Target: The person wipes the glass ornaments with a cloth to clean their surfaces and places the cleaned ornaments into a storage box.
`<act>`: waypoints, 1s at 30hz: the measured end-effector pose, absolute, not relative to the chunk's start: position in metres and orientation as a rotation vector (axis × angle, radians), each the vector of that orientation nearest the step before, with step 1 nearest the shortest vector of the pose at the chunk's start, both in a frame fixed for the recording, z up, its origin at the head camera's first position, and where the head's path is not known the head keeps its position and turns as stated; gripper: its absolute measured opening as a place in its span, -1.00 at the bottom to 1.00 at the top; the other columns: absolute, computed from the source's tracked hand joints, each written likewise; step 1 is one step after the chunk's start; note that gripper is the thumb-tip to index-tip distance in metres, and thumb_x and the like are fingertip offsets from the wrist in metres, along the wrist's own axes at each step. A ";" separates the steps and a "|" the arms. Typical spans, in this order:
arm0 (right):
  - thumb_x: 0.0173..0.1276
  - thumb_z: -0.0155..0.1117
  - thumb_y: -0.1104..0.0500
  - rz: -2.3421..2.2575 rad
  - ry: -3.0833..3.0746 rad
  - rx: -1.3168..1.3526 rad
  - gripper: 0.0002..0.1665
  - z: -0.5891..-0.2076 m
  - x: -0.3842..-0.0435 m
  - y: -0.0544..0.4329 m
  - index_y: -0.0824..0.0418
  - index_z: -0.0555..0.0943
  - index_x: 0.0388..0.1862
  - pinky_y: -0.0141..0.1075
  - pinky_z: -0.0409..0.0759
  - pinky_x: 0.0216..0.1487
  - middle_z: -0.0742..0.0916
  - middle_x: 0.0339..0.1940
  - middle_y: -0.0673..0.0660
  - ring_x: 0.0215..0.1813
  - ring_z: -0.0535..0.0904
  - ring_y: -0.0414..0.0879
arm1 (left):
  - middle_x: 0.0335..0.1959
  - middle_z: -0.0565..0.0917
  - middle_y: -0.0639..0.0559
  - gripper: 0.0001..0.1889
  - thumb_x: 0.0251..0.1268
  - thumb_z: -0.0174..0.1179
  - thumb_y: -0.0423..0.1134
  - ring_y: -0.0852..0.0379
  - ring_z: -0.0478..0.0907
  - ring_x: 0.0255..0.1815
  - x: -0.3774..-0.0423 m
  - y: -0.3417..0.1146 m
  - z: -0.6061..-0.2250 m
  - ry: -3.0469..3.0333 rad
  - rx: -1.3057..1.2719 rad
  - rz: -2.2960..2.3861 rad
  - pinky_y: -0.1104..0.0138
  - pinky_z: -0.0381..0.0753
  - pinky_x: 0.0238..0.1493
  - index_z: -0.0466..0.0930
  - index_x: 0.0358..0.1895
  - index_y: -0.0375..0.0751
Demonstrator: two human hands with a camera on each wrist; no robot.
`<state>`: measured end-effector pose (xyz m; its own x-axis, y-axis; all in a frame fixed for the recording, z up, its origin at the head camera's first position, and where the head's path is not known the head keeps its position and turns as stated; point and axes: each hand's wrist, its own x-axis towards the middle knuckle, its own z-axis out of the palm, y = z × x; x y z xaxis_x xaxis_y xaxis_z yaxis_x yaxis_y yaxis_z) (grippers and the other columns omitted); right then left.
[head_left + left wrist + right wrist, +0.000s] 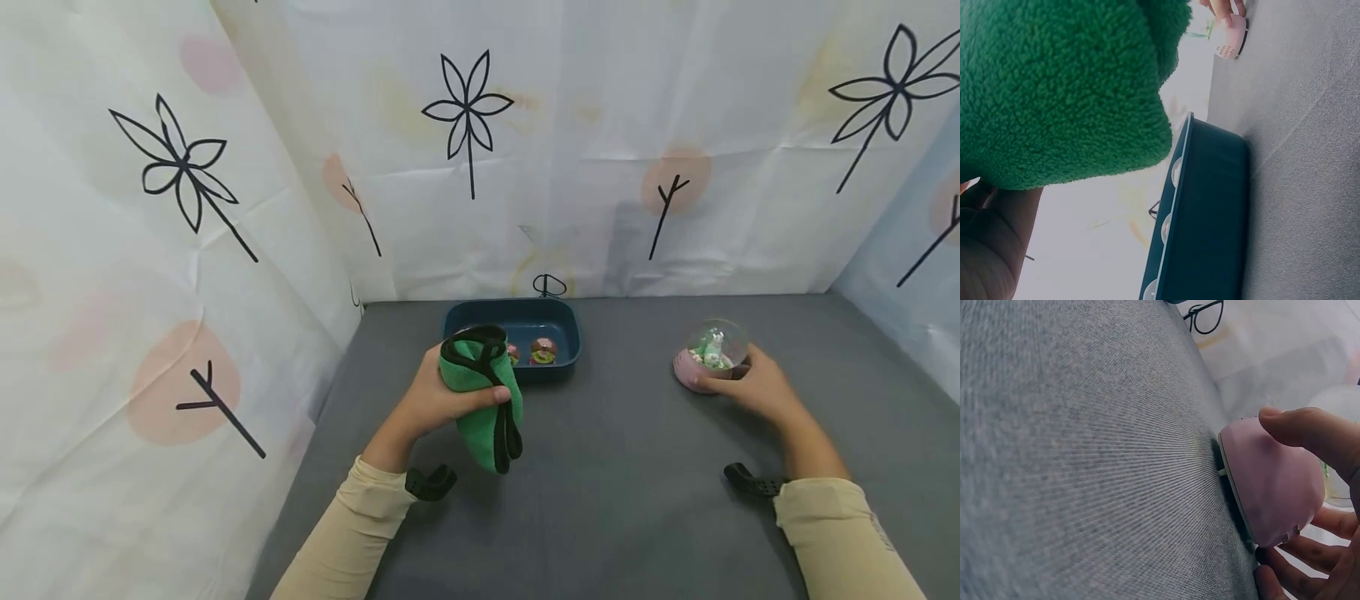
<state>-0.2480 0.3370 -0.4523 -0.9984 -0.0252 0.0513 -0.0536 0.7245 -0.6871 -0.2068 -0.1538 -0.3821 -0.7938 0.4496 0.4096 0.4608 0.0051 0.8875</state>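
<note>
Head view: left hand (pixel 432 398) grips a green cloth (pixel 477 425), right hand (pixel 763 390) a snow globe (pixel 707 352) — faint sleeve marks (pixel 881 531) unreadable.

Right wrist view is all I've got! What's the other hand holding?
Observer: The left hand grips a folded green cloth.
Operator: Ooh! What's inside my pink globe?
Observer: The head view shows a small white figure in there.
Operator: Cool! What else is there?
Observer: A dark blue tray at the back, with little round things in it.
</note>
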 end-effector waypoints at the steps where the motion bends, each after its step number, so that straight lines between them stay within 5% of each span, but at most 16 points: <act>1: 0.39 0.53 0.00 1.141 -2.881 0.075 0.05 -0.454 -0.247 0.337 0.56 0.21 0.55 -0.03 0.61 -0.05 0.48 0.37 0.65 0.31 0.48 0.55 | 0.16 0.79 -0.03 -0.46 0.22 0.60 -0.17 -0.06 0.78 0.09 -0.206 -0.154 -0.383 -2.222 -1.005 -1.968 0.09 0.79 0.12 0.67 0.27 0.00; 5: 0.35 0.56 0.04 1.124 -2.866 0.102 0.02 -0.462 -0.245 0.338 0.57 0.26 0.51 -0.25 0.55 -0.16 0.53 0.32 0.65 0.25 0.53 0.52 | 0.18 0.78 -0.02 -0.45 0.22 0.60 -0.19 -0.06 0.77 0.12 -0.204 -0.154 -0.387 -2.232 -0.994 -1.982 0.10 0.78 0.14 0.67 0.28 0.02; 11: 0.28 0.62 0.02 1.093 -2.881 0.116 0.06 -0.472 -0.240 0.339 0.59 0.28 0.48 -0.27 0.56 -0.19 0.56 0.28 0.66 0.19 0.59 0.48 | 0.18 0.78 0.01 -0.44 0.22 0.60 -0.22 -0.06 0.75 0.15 -0.201 -0.153 -0.391 -2.240 -0.992 -2.008 0.10 0.77 0.16 0.66 0.29 0.06; 18: 0.22 0.67 -0.01 1.083 -2.893 0.098 0.07 -0.475 -0.237 0.337 0.60 0.34 0.42 -0.35 0.53 -0.25 0.62 0.21 0.62 0.04 0.62 0.19 | 0.17 0.78 -0.02 -0.46 0.24 0.58 -0.24 -0.07 0.76 0.15 -0.200 -0.154 -0.393 -2.220 -1.005 -2.018 0.08 0.79 0.14 0.65 0.28 0.03; 25: 0.26 0.64 -0.02 1.038 -2.882 0.090 -0.01 -0.469 -0.240 0.336 0.60 0.39 0.38 -0.30 0.55 -0.26 0.65 0.17 0.62 0.02 0.65 0.19 | 0.18 0.78 -0.01 -0.45 0.24 0.59 -0.20 -0.05 0.75 0.19 -0.201 -0.154 -0.390 -2.212 -1.003 -2.000 0.09 0.78 0.16 0.65 0.29 0.05; 30: 0.22 0.67 -0.02 1.048 -2.826 0.070 -0.07 -0.465 -0.242 0.333 0.56 0.47 0.31 -0.33 0.53 -0.30 0.69 0.10 0.57 -0.12 0.61 -0.05 | 0.18 0.78 -0.02 -0.45 0.23 0.59 -0.19 -0.06 0.75 0.19 -0.203 -0.155 -0.385 -2.197 -1.007 -1.986 0.09 0.78 0.17 0.64 0.29 0.03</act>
